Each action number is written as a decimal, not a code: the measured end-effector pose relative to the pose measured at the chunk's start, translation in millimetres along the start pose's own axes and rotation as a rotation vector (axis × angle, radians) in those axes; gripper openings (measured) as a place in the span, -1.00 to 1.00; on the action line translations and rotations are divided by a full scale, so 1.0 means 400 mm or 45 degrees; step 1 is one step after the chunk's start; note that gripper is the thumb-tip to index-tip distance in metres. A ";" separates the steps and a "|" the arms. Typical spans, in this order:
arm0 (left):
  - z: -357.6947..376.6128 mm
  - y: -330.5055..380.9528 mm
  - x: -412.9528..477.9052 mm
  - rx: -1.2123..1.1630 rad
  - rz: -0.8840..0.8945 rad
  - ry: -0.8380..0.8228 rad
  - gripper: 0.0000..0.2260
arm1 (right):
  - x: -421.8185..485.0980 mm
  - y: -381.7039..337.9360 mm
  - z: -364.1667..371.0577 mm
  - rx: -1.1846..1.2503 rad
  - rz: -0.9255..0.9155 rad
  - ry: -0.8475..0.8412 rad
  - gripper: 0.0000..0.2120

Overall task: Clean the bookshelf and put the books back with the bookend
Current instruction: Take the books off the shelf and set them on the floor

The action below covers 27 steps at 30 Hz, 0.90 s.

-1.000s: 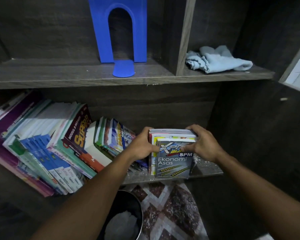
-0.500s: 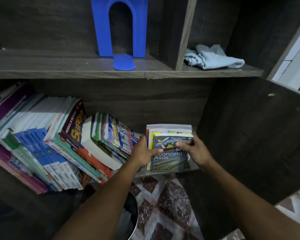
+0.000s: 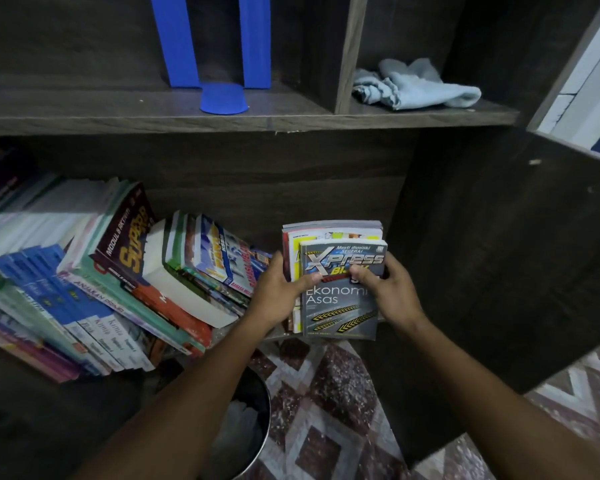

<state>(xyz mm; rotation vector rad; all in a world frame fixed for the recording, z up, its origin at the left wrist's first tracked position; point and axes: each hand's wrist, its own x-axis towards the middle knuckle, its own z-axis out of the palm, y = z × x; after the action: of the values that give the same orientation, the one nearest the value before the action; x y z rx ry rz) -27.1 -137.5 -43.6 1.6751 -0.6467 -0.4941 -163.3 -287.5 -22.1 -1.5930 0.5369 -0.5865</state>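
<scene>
A small stack of upright books (image 3: pixel 338 308), fronted by a grey "Xpress Ekonomi Asas" cover, stands at the right end of the lower shelf. My left hand (image 3: pixel 282 291) grips its left side with the thumb across the cover. My right hand (image 3: pixel 387 289) grips its right side, thumb on the cover too. A long row of leaning books (image 3: pixel 118 282) fills the lower shelf to the left. The blue bookend (image 3: pixel 219 64) stands on the upper shelf (image 3: pixel 291 121). A light blue cloth (image 3: pixel 416 86) lies crumpled in the upper right compartment.
A dark side panel of the bookshelf (image 3: pixel 499 254) rises just right of the held stack. A round metal bin (image 3: pixel 246 427) sits on the patterned tiled floor (image 3: pixel 326 393) below the shelf edge. A vertical divider (image 3: pixel 347 53) separates the upper compartments.
Both hands slid from the top of the stack down onto its sides and cover. The view shifted a little lower and closer; the stack still stands at the shelf's right end.
</scene>
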 end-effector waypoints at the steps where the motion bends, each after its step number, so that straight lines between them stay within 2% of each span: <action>1: 0.003 0.009 -0.008 -0.020 0.009 -0.007 -0.68 | -0.010 -0.009 -0.004 0.005 -0.025 0.017 -0.79; 3: 0.010 0.032 -0.027 -0.024 0.030 -0.011 -0.69 | -0.031 -0.024 -0.011 0.010 -0.059 0.045 -0.81; 6: 0.024 0.055 -0.061 -0.042 0.073 0.014 -0.71 | -0.067 -0.036 -0.012 0.039 -0.063 0.062 -0.73; 12: 0.078 0.012 -0.136 -0.043 0.018 0.093 -0.64 | -0.147 -0.004 -0.011 0.138 0.077 0.089 -0.73; 15: 0.111 -0.049 -0.170 -0.008 -0.018 0.156 -0.55 | -0.189 0.052 -0.011 0.178 0.155 0.134 -0.73; 18: 0.148 -0.116 -0.210 -0.018 -0.077 0.151 -0.57 | -0.224 0.138 -0.021 0.173 0.274 0.190 -0.67; 21: 0.186 -0.198 -0.243 0.022 -0.214 0.156 -0.50 | -0.258 0.226 -0.033 0.145 0.393 0.223 -0.59; 24: 0.217 -0.263 -0.267 0.055 -0.318 0.130 -0.65 | -0.285 0.310 -0.038 0.121 0.484 0.264 -0.54; 27: 0.238 -0.325 -0.273 0.164 -0.348 0.081 -0.68 | -0.299 0.386 -0.043 0.090 0.573 0.287 -0.64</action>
<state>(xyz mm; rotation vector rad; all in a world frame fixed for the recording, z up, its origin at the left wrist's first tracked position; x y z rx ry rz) -151.2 -119.2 -192.4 1.9056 -0.4113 -0.6000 -265.8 -238.2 -181.6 -1.2881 1.0004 -0.4375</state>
